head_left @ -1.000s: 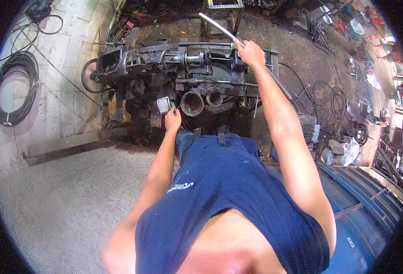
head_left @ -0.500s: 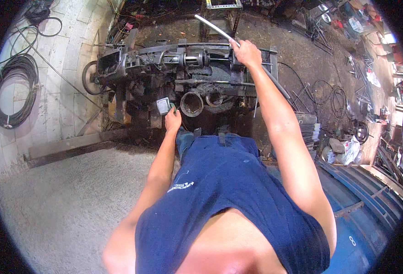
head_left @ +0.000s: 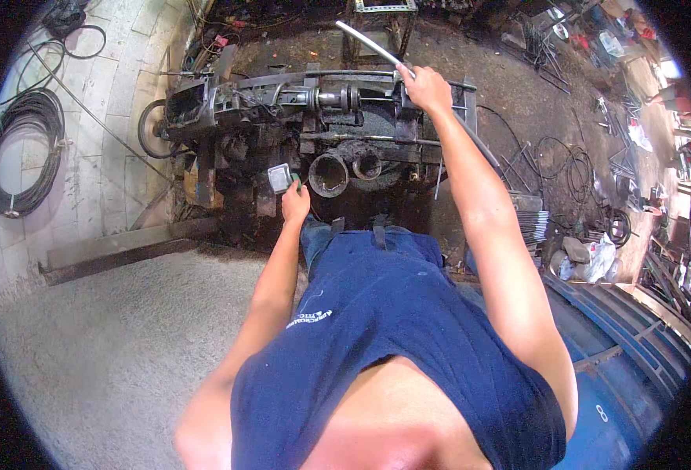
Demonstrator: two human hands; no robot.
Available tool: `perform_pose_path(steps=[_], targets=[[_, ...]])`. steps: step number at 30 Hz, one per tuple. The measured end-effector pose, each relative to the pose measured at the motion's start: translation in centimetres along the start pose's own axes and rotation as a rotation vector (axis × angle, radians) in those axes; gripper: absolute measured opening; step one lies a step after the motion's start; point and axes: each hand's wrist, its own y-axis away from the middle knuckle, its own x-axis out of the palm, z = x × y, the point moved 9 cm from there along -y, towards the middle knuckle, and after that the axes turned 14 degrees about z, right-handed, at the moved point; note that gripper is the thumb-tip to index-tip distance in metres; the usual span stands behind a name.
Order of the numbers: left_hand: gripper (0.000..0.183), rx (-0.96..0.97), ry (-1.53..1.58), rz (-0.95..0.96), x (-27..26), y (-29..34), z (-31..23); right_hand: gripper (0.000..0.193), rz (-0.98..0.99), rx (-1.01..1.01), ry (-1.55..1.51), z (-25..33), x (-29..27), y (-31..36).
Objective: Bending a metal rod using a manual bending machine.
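My right hand (head_left: 428, 88) is closed around a long, light metal rod (head_left: 367, 41) above the far side of a dark, greasy machine (head_left: 282, 95). The rod slants from upper left to lower right, and my forearm covers part of it. Left of the middle, my left hand (head_left: 295, 204) is closed at a small green handle (head_left: 296, 181) beside a square, grey-white piece (head_left: 279, 178). How the two parts join is too small to tell. Right of that hand, on the machine's near side, are two round metal openings (head_left: 329, 175).
A wheel (head_left: 154, 129) sits at the machine's left end. Coiled black cable (head_left: 24, 153) lies at the far left. To the right are a stack of metal bars (head_left: 532, 223), a white plastic bag (head_left: 600, 258) and blue metal panels (head_left: 608, 376). Loose cables and rods lie beyond.
Both hands keep their hold. The right hand and rod have shifted very slightly; a round part on the machine beside the rod looks a little different. Otherwise little differs.
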Motion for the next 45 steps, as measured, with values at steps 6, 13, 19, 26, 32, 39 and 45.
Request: perform_pose_path(steps=[6,13,19,26,32,39,45], targets=[[0.044,0.013,-0.023,-0.014,-0.1,0.1,-0.1,0.071,0.025,0.007,0.035,0.7,0.4,0.0],[0.045,-0.071,0.004,0.061,-0.6,1.2,-1.6,0.067,-0.007,0.027,-0.004,-0.4,0.2,0.1],[0.044,-0.033,0.020,0.045,-0.7,1.2,-1.5,0.066,0.009,0.008,0.001,-0.2,0.2,-0.2],[0.043,-0.021,-0.010,0.010,-0.7,0.9,-1.3,0.066,-0.033,-0.010,0.036,0.8,0.3,0.2],[0.045,-0.031,0.016,0.014,-0.4,0.7,-0.8,0.066,0.006,0.021,0.013,0.2,0.3,0.1],[0.046,-0.012,-0.023,-0.002,-0.4,0.6,-0.9,0.067,0.018,0.031,-0.002,-0.1,-0.1,0.0],[0.044,0.008,0.023,0.018,-0.5,0.9,-1.0,0.065,0.004,-0.002,0.021,0.9,0.0,0.3]])
